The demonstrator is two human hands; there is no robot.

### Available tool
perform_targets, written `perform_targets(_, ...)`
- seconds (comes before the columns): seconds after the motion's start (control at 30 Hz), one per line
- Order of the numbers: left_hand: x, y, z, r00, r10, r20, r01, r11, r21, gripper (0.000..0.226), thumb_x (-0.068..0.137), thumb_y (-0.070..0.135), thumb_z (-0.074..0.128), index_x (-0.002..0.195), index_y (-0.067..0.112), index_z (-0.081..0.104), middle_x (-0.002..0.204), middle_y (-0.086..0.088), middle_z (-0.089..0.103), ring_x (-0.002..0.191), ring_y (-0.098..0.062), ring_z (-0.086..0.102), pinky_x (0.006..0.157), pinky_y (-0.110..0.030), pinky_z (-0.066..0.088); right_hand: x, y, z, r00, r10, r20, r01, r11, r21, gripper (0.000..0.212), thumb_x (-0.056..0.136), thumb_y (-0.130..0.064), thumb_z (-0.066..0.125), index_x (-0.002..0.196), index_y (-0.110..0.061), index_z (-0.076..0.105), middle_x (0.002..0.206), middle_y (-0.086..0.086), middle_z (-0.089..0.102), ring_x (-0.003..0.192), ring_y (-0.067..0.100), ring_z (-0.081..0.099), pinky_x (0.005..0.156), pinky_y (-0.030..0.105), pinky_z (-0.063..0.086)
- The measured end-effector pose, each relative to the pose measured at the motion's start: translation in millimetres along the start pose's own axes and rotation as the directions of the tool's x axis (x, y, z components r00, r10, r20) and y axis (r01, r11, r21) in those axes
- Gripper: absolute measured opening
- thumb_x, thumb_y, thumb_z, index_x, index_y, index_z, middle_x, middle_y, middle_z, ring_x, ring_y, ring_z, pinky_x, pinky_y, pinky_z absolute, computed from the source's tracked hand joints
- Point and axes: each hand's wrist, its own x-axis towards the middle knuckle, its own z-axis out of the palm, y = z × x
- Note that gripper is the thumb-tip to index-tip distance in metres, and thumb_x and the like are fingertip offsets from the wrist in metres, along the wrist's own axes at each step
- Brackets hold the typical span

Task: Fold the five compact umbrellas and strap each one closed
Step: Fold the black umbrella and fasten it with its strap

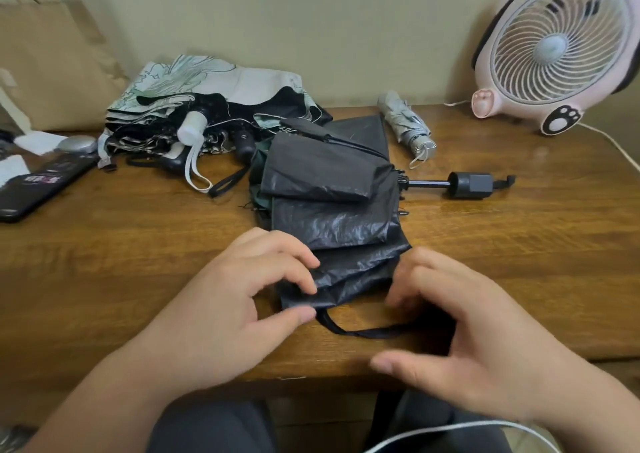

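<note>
Black crinkled-fabric compact umbrella (332,217) lies between both hands. Left hand (221,310) pinches its nearest pleat; right hand (460,335) curls beside the fabric (blurred, so its grip is unclear). Best to flatten every pleat one way before wrapping the thin black strap (360,333) trailing between the thumbs.
</note>
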Motion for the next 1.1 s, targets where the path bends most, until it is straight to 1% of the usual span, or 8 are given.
perform_targets(0.17,-2,-9,-1,0.99,0.015,0.139,-0.026,0.997,0.075,0.018,0.089,0.048,0.068,0.106,0.044,0.072,0.124,0.034,0.056,0.129,0.003,0.046,0.107,-0.026,0.035,-1,-28,17,0.99,0.036,0.137,-0.006,0.978,-0.207,0.022,0.084,-0.056,0.058,0.077,-0.035,0.057,0.075,-0.021,0.051,0.076,0.003,0.049,0.062,0.026,0.049)
perform_targets(0.4,5,-9,6,0.998,-0.07,-0.002,0.071,0.997,0.026,0.018,0.095,0.032,0.062,0.106,0.039,0.074,0.103,0.028,0.067,0.109,0.009,0.058,0.095,-0.015,0.047,-10,-68,24,0.885,0.453,0.107,-0.447,0.891,-0.079,0.023,0.088,-0.052,0.063,0.076,-0.034,0.057,0.079,-0.013,0.063,0.084,0.004,0.057,0.075,0.017,0.047)
perform_targets(0.47,8,-6,6,0.994,-0.105,-0.029,0.103,0.994,-0.043,0.016,0.096,0.031,0.063,0.104,0.039,0.074,0.101,0.028,0.068,0.105,0.008,0.061,0.089,-0.012,0.047,-11,-70,30,0.839,0.519,0.165,-0.544,0.812,0.21,0.015,0.087,-0.036,0.073,0.086,-0.027,0.061,0.078,-0.014,0.073,0.069,0.008,0.064,0.065,0.017,0.049)
perform_targets(0.57,11,-3,6,0.987,-0.139,-0.074,0.131,0.985,-0.11,0.016,0.097,0.029,0.061,0.102,0.041,0.07,0.103,0.028,0.067,0.102,0.006,0.062,0.083,-0.009,0.046,-14,-66,36,0.795,0.537,0.283,-0.558,0.465,0.687,0.026,0.086,-0.005,0.077,0.098,-0.009,0.053,0.077,0.012,0.077,0.05,0.017,0.052,0.051,0.021,0.043)
perform_targets(0.67,10,-5,5,0.997,-0.069,-0.036,0.067,0.996,-0.06,0.021,0.1,0.017,0.054,0.095,0.035,0.063,0.099,0.019,0.066,0.101,-0.003,0.063,0.083,-0.016,0.047,-15,-56,39,0.799,0.423,0.427,-0.54,0.191,0.82,0.056,0.059,-0.026,0.098,0.101,-0.015,0.062,0.083,0.027,0.073,0.045,0.018,0.041,0.046,0.023,0.033)
perform_targets(0.77,6,-8,6,0.998,0.026,0.053,-0.026,1.0,-0.011,0.032,0.093,0.004,0.05,0.089,0.03,0.07,0.106,0.019,0.064,0.111,-0.005,0.059,0.094,-0.017,0.043,-17,-47,39,0.857,0.291,0.426,-0.484,0.172,0.858,0.051,0.054,-0.037,0.099,0.093,-0.016,0.074,0.085,0.028,0.073,0.043,0.016,0.045,0.043,0.021,0.034)
perform_targets(1.0,8,-8,12,0.998,0.064,0.02,-0.063,0.996,-0.058,0.025,0.089,0.041,0.066,0.107,0.025,0.072,0.107,0.012,0.066,0.104,-0.009,0.063,0.09,-0.036,0.051,11,-51,23,0.966,0.013,0.257,-0.255,-0.091,0.963,0.034,0.074,0.0,0.073,0.108,-0.001,0.075,0.092,0.029,0.071,0.053,0.016,0.059,0.04,0.015,0.037)
perform_targets(1.1,14,-4,15,0.999,-0.014,-0.038,0.01,0.994,-0.105,0.005,0.093,0.032,0.066,0.093,0.035,0.07,0.095,0.015,0.068,0.094,-0.002,0.062,0.08,-0.021,0.048,40,-56,12,0.983,0.025,0.184,-0.184,0.023,0.983,0.046,0.069,0.011,0.06,0.109,-0.005,0.076,0.096,0.021,0.075,0.057,0.014,0.059,0.038,0.012,0.034)
